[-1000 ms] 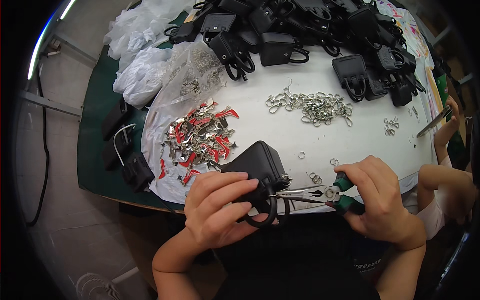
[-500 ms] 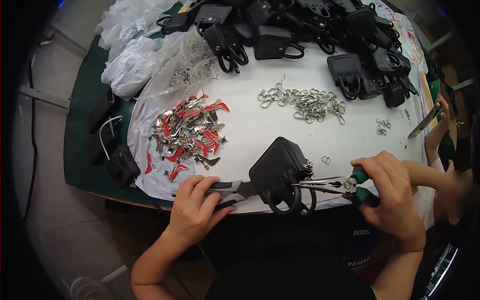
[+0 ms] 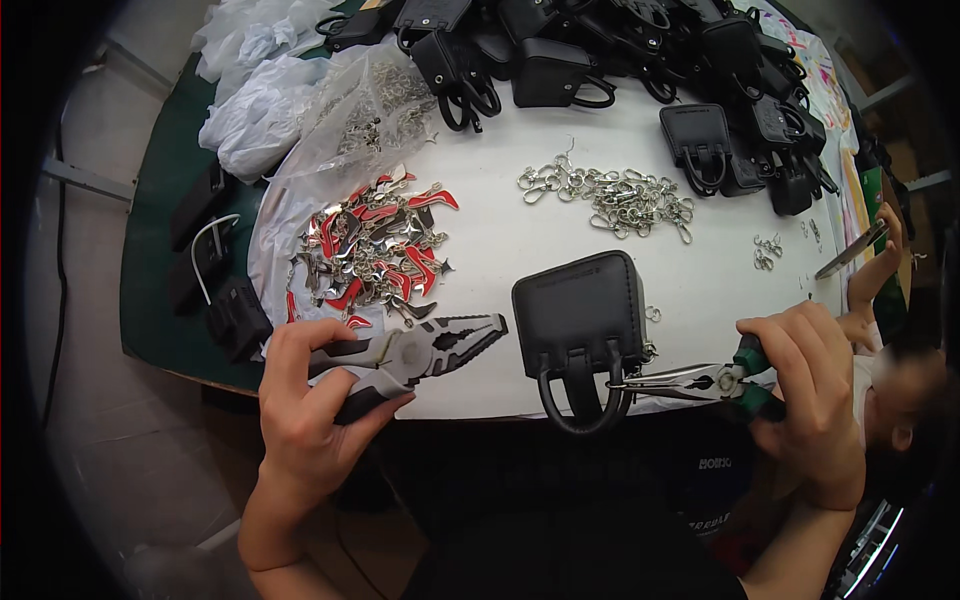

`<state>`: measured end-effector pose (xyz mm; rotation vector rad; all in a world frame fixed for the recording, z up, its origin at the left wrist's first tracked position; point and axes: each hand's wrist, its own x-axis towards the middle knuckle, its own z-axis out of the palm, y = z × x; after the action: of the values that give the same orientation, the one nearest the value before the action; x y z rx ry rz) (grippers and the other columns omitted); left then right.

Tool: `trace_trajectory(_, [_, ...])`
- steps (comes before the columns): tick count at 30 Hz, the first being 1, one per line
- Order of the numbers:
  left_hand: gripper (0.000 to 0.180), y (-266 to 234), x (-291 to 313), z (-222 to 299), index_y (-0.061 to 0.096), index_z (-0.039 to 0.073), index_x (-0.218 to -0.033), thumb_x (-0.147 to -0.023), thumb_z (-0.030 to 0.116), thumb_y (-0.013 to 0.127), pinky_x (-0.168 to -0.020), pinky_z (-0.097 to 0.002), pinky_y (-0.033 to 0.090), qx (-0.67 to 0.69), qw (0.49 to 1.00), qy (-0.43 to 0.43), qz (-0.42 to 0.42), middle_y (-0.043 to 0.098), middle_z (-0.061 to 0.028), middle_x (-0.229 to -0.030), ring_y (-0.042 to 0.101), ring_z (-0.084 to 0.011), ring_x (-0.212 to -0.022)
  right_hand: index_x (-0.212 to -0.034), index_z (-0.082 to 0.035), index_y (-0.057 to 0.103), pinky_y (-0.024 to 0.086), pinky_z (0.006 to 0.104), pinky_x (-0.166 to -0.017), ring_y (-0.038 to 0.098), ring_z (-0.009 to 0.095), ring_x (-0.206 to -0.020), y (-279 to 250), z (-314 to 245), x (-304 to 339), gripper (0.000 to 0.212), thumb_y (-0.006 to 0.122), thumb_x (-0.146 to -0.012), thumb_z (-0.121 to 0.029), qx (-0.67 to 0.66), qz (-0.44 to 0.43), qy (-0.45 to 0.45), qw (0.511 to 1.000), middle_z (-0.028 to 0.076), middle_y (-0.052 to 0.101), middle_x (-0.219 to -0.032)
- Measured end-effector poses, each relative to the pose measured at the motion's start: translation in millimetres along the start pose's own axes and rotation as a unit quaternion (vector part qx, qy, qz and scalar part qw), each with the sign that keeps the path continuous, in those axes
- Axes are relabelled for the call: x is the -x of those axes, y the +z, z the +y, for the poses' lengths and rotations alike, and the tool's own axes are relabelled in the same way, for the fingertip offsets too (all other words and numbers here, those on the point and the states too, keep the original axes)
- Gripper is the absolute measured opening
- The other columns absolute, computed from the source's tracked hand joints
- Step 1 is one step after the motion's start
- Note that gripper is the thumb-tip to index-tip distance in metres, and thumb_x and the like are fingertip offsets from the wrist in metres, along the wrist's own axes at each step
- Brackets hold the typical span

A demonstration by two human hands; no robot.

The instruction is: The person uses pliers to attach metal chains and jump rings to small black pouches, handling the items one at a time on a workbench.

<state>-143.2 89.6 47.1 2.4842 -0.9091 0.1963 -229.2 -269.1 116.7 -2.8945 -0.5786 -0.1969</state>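
My left hand point(image 3: 315, 395) is wrapped round the grey handles of a pair of pliers point(image 3: 425, 350). Their jaws are a little apart and stand left of a small black handbag point(image 3: 580, 310), not touching it. Green-handled long-nose pliers point(image 3: 690, 383) are gripped in my right hand point(image 3: 805, 390). The tips of these reach the right side of the bag's looped handle, at a small metal ring that I cannot make out well. The bag's flat face is turned up, with its handles toward me. A bit of chain point(image 3: 648, 350) shows at its right edge.
Red and dark shoe-shaped charms point(image 3: 375, 250) lie in a heap at left, below a clear bag of metal parts point(image 3: 375, 110). Silver clasps point(image 3: 630, 200) are piled mid-table. Many black mini bags point(image 3: 560, 75) fill the far side. At right, another person's hand point(image 3: 885, 245) holds a phone point(image 3: 850, 250).
The left pliers have moved left, away from the bag, and their jaws now show. The black bag has turned its flat face up. My right hand has shifted slightly right.
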Motion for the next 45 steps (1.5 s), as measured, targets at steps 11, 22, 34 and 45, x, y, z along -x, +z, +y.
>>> trace_trajectory(11, [0.046,-16.7,-10.0,26.4,0.055,-0.002,-0.07,-0.039,0.019,0.082,-0.083,-0.0492,0.048,-0.059,0.991,0.091,-0.073,0.061,-0.0214,-0.129,0.06,-0.0384,-0.108,-0.111,0.005,0.06,0.043,0.0404,-0.066,0.056,0.029,-0.075,8.7,-5.0,-7.0,0.075,0.079,-0.04,-0.007,-0.012,-0.061,-0.015,0.998,0.012,0.059,-0.09])
trace_trajectory(22, [0.044,-26.9,-8.2,34.6,0.061,-0.002,-0.073,-0.041,0.021,0.08,-0.079,-0.0468,0.045,-0.137,0.982,0.104,-0.082,0.06,-0.0288,-0.129,0.062,-0.0396,-0.11,-0.113,0.007,0.059,0.044,0.0405,-0.067,0.057,0.029,-0.077,15.5,-6.2,-5.2,0.076,0.081,-0.042,-0.007,-0.019,-0.068,-0.027,0.997,0.014,0.059,-0.091])
trace_trajectory(34, [0.032,-26.5,-9.2,40.4,0.057,-0.004,-0.068,-0.054,0.018,0.074,-0.078,-0.048,0.045,-0.191,0.974,0.105,-0.068,0.063,-0.0291,-0.123,0.063,-0.0391,-0.102,-0.112,0.009,0.059,0.043,0.0408,-0.065,0.056,0.029,-0.076,27.2,-7.8,-4.6,0.072,0.077,-0.044,-0.008,0.011,-0.038,-0.06,0.997,0.016,0.06,-0.092])
trace_trajectory(45, [0.035,-21.5,-18.0,37.3,0.058,-0.003,-0.071,-0.049,0.016,0.078,-0.077,-0.05,0.045,-0.171,0.974,0.121,-0.085,0.063,-0.0214,-0.119,0.06,-0.0361,-0.098,-0.112,0.005,0.058,0.044,0.0395,-0.064,0.056,0.028,-0.074,28.5,-6.9,-7.5,0.07,0.081,-0.046,-0.006,-0.05,-0.065,-0.027,0.996,0.013,0.058,-0.089])
